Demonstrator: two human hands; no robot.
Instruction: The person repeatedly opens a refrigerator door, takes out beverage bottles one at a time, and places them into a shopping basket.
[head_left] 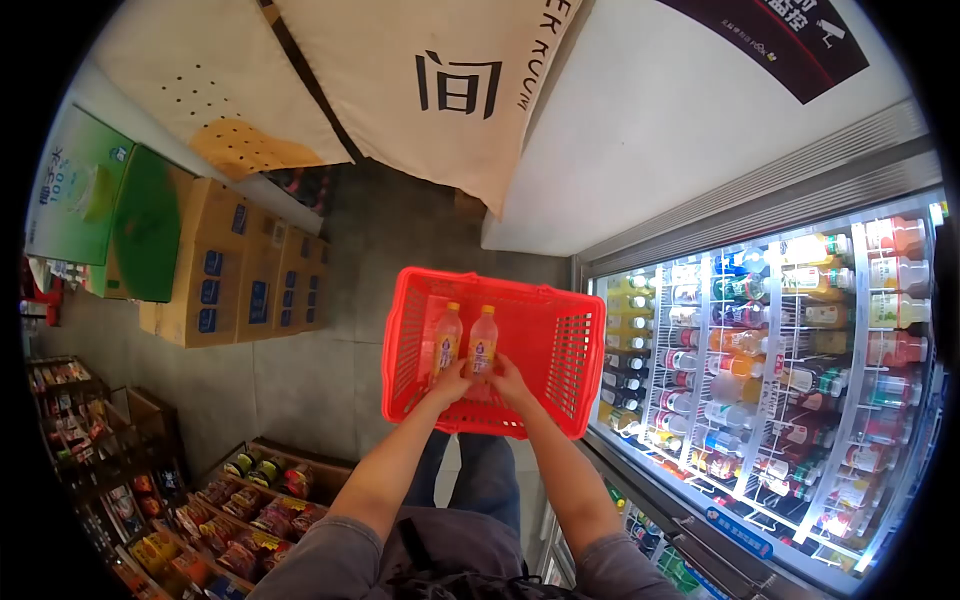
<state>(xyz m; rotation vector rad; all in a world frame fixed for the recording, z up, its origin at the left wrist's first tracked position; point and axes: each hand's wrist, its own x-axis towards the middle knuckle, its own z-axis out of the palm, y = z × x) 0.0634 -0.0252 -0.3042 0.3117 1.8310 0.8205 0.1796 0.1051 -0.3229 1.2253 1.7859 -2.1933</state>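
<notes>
Bottles, two: a left bottle (447,335) and a right bottle (482,335), both orange-capped, lie directly ahead of our left grip (454,386) and right grip (511,385). We note the governing relation: both bases are toward us and both caps point away, so each long axis runs forward from the grip. The two bottles are side by side, with a narrow gap near the caps.

The right grip is the nearer to the right bottle; its fingers are curled closed at the lower end. The left grip lies at the base of the left bottle, its thumb reaching toward the right bottle; we cannot tell how far it is closed or whether it bears any weight. Nor can we tell whether the bottles rest on the bottom of the red basket (527,340).

We observe the basket walls on all sides of the bottles. Its left slotted wall stands just beside the left bottle, limiting room leftward of the left grip. Wider room lies ahead and to the right of the right grip, up to the right slotted wall. The drinks cooler (740,190) stands beyond that wall; floor tiles (350,300) extend beyond the left wall toward stacked cartons (225,270).
</notes>
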